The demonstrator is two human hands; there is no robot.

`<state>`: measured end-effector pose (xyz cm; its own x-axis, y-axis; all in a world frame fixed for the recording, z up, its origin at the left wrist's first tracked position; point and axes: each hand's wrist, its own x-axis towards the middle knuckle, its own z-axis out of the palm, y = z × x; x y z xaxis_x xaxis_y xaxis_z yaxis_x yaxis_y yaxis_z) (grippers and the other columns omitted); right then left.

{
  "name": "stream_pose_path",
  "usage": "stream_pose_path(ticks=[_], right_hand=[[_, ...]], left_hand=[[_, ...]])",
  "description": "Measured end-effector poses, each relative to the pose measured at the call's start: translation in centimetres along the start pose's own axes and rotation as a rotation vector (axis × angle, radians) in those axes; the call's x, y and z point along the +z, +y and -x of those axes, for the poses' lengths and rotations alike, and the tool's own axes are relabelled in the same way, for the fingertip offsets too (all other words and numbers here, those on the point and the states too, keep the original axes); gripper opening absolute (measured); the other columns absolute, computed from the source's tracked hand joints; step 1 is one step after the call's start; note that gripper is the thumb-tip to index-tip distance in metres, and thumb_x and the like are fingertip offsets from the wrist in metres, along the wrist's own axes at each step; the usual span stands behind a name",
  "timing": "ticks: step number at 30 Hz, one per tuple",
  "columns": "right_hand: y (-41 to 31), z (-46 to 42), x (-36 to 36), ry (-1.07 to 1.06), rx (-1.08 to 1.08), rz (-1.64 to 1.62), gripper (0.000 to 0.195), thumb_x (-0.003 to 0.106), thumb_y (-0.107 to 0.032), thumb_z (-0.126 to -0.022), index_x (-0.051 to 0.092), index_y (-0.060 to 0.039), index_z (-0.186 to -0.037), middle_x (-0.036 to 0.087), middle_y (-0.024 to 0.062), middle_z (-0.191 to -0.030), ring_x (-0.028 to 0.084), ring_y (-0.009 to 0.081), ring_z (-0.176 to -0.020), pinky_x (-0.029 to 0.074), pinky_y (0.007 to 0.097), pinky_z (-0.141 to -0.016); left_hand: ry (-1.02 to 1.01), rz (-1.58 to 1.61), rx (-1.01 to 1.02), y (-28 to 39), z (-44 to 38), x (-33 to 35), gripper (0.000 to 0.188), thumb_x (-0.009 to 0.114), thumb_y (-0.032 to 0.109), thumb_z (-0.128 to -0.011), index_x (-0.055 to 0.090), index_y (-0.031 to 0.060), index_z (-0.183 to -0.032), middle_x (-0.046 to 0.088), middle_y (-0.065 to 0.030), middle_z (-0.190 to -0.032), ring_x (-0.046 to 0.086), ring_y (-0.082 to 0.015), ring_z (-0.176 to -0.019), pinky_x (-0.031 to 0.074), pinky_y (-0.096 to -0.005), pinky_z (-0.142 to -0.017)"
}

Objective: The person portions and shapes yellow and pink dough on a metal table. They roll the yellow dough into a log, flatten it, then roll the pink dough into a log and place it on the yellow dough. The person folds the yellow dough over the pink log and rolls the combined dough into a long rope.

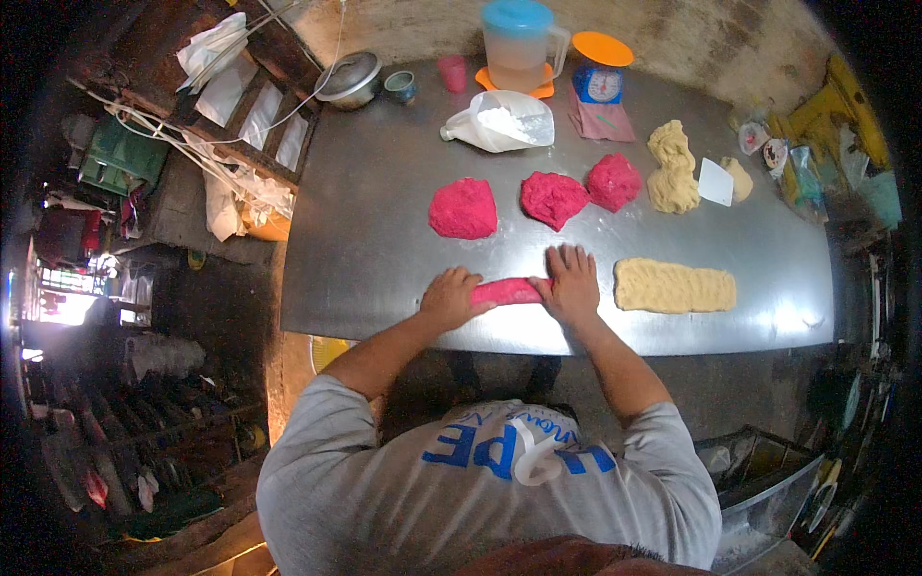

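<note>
A short, smooth roll of pink dough [510, 291] lies near the front edge of the metal table [374, 216]. My left hand [451, 298] curls over its left end, and my right hand [574, 285] covers the right end with its thumb along the roll and its fingers pointing away from me. Both palms hide the roll's ends. Beyond the hands sit three pink dough lumps: one at the left [463, 209], one in the middle [553, 199] and one at the right [614, 181]. Right of my right hand is a flattened, oblong slab of pale yellow dough [676, 286].
Farther back are a cut plastic jug scoop of white powder [497, 122], a lidded pitcher [517, 47], a kitchen scale [602, 83] and a lidded pot [351, 81]. Yellow dough lumps [673, 169] and a white scraper [715, 181] lie at the right. A wall bounds the back.
</note>
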<state>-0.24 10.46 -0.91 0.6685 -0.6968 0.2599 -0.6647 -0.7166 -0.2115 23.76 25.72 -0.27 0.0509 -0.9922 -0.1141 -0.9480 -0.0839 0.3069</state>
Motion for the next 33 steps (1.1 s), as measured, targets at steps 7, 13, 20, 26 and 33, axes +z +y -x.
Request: stream_pose_path(ticks=[7, 13, 20, 26, 33], right_hand=[[-0.9, 5.5, -3.6, -0.374, -0.148, -0.07, 0.079, 0.074, -0.06, -0.087, 0.057, -0.0099, -0.145, 0.062, 0.0193, -0.134, 0.058, 0.0372, -0.127, 0.04, 0.0592, -0.109], [0.7, 2.7, -2.0, -0.322, -0.17, -0.177, 0.066, 0.078, -0.064, -0.08, 0.068, -0.0136, -0.122, 0.071, 0.0142, -0.113, 0.068, 0.0359, -0.109, 0.051, 0.0528, -0.094], [4.8, 0.7, -4.6, -0.567, -0.08, -0.531, 0.056, 0.077, -0.06, -0.084, 0.072, -0.009, -0.106, 0.075, 0.0209, -0.096, 0.072, 0.0431, -0.095, 0.056, 0.0525, -0.083], [13.9, 5.7, -9.7, -0.423, 0.063, -0.546, 0.048, 0.082, -0.052, -0.084, 0.074, -0.0114, -0.108, 0.073, 0.0149, -0.093, 0.071, 0.0384, -0.09, 0.055, 0.0475, -0.08], [28.4, 6.6, -15.8, -0.292, 0.041, -0.328, 0.045, 0.079, -0.053, -0.085, 0.075, -0.0125, -0.104, 0.073, 0.0147, -0.095, 0.07, 0.039, -0.092, 0.055, 0.0503, -0.082]], left_hand=[[0.055, -0.074, -0.036, 0.8, 4.3, 0.8, 0.079, 0.082, 0.06, -0.081, 0.062, 0.0072, -0.136, 0.058, -0.0175, -0.136, 0.053, -0.0354, -0.13, 0.044, -0.0526, -0.106], [-0.035, -0.059, -0.191, 0.0, 1.2, -0.4, 0.072, 0.084, 0.063, -0.076, 0.071, 0.0126, -0.126, 0.067, -0.0177, -0.123, 0.064, -0.0385, -0.118, 0.051, -0.0508, -0.097], [-0.284, 0.231, -0.23, 3.4, -1.8, -3.6, 0.071, 0.083, 0.068, -0.075, 0.075, 0.0091, -0.113, 0.074, -0.019, -0.106, 0.07, -0.0406, -0.103, 0.054, -0.0506, -0.092], [-0.346, 0.246, 0.0, 13.4, -7.7, -4.2, 0.066, 0.083, 0.064, -0.076, 0.074, 0.0064, -0.109, 0.073, -0.0183, -0.106, 0.071, -0.0399, -0.1, 0.055, -0.0508, -0.087], [-0.255, 0.146, 0.175, 25.7, -17.7, -0.9, 0.063, 0.083, 0.059, -0.08, 0.073, 0.007, -0.114, 0.072, -0.0173, -0.108, 0.071, -0.0365, -0.103, 0.057, -0.0489, -0.089]])
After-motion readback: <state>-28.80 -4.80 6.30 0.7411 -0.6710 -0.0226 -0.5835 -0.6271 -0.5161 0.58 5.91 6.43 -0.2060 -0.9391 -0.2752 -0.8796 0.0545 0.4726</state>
